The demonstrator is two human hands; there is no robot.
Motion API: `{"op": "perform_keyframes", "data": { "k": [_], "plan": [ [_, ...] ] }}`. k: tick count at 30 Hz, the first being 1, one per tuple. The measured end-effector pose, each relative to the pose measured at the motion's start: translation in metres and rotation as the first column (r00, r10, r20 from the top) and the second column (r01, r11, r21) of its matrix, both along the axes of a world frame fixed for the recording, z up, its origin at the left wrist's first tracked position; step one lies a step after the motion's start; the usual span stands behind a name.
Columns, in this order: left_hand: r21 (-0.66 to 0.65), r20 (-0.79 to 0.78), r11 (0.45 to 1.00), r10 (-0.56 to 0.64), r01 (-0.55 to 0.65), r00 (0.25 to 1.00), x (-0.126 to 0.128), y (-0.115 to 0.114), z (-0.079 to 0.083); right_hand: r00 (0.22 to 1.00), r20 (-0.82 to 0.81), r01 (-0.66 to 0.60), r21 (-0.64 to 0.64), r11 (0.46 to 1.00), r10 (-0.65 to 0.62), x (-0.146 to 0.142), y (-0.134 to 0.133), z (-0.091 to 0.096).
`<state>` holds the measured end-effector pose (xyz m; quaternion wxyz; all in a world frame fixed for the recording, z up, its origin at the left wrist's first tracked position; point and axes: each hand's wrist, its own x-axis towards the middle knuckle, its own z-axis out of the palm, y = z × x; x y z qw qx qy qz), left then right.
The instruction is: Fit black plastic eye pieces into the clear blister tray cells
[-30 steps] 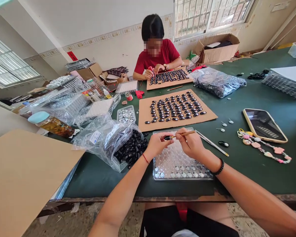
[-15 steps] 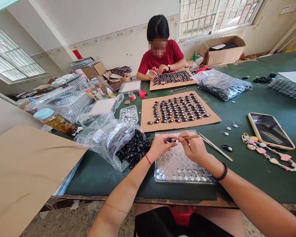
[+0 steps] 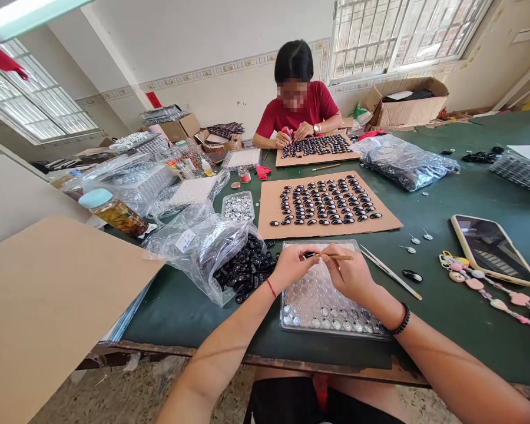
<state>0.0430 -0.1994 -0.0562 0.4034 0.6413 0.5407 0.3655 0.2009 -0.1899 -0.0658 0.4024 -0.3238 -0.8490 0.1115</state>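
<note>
My left hand (image 3: pixel 291 265) pinches a small black oval piece (image 3: pixel 308 255) above a clear plastic tray (image 3: pixel 327 306) of round silver bits. My right hand (image 3: pixel 347 272) grips a thin wooden stick (image 3: pixel 335 257) whose tip meets the black piece. Both hands hover together over the tray's far half. A cardboard sheet (image 3: pixel 327 206) covered with rows of black oval pieces lies just beyond the tray. An open plastic bag of black pieces (image 3: pixel 229 259) rests to the left of my left hand.
Across the green table (image 3: pixel 446 306) a person in a red shirt (image 3: pixel 302 109) works over another cardboard sheet (image 3: pixel 318 147). A phone (image 3: pixel 492 247) with a bead strap (image 3: pixel 490 288) lies at right. A blank cardboard (image 3: pixel 48 306), jar (image 3: pixel 112 212) and bagged trays sit left.
The view has tilted and shifted, so everything sits a little lower and further right in frame. My hands stay together over the tray, and the stick now lies flatter.
</note>
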Motion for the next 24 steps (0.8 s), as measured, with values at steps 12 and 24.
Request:
{"op": "perform_keyframes", "data": {
  "k": [12, 24],
  "plan": [
    [-0.139, 0.245, 0.971, 0.223, -0.194, 0.944, -0.025, 0.014, 0.001, 0.538, -0.748, -0.534, -0.660, 0.529, -0.390, -0.006, 0.018, 0.009],
    [0.021, -0.253, 0.915, 0.395, -0.403, 0.883, -0.094, 0.112, -0.003, 0.889, 0.457, 0.003, -0.041, 0.999, 0.016, -0.011, -0.008, 0.007]
  ]
}}
